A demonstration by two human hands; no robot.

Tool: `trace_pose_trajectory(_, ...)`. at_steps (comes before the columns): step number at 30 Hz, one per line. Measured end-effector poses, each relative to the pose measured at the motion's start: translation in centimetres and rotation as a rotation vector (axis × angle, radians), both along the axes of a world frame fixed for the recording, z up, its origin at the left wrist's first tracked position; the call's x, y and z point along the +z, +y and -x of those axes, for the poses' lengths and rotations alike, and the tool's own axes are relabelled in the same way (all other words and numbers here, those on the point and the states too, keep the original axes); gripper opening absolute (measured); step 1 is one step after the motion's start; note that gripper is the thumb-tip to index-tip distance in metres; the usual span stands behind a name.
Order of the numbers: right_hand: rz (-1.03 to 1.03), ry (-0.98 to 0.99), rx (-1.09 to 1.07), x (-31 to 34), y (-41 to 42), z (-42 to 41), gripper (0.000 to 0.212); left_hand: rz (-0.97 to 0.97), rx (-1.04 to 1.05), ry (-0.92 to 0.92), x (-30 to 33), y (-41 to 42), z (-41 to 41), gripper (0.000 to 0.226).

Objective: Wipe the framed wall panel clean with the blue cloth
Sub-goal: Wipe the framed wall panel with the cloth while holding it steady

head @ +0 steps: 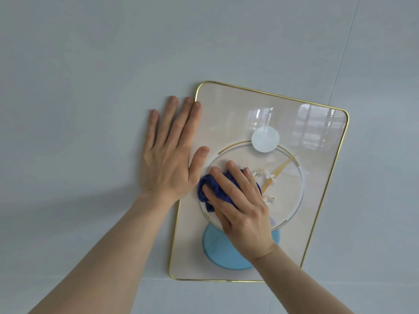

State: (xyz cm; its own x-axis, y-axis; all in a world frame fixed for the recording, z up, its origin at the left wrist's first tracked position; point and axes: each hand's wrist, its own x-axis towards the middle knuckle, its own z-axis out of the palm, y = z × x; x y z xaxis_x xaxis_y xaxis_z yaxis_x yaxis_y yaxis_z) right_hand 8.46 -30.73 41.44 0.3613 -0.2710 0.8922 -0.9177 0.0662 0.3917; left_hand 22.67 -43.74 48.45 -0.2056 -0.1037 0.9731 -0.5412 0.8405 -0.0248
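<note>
The framed wall panel point(313, 123) hangs tilted on a pale wall; it has a thin gold rim, a glossy beige face, a ring design, a white disc and a blue disc. My right hand point(240, 200) presses a bunched dark blue cloth point(205, 189) against the panel's left-middle, inside the ring. My left hand point(169, 152) lies flat with fingers spread on the wall, its thumb and forefinger overlapping the panel's left edge. Most of the cloth is hidden under my right fingers.
The pale grey wall point(90, 64) surrounds the panel, with faint tile seams running diagonally at the right and along the bottom. Window reflections show in the panel's upper right glass.
</note>
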Motion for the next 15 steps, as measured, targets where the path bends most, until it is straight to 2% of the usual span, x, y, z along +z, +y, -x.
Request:
trace_pose_trajectory(8, -0.018, -0.003, -0.001, -0.2, 0.2, 0.2, 0.024, 0.019, 0.001, 0.029, 0.0, 0.0, 0.1, 0.072)
trace_pose_trajectory(15, -0.114, 0.048, -0.039, -3.2, 2.0, 1.6, 0.021, 0.026, 0.008, 0.032, -0.1, -0.1, 0.1, 0.072)
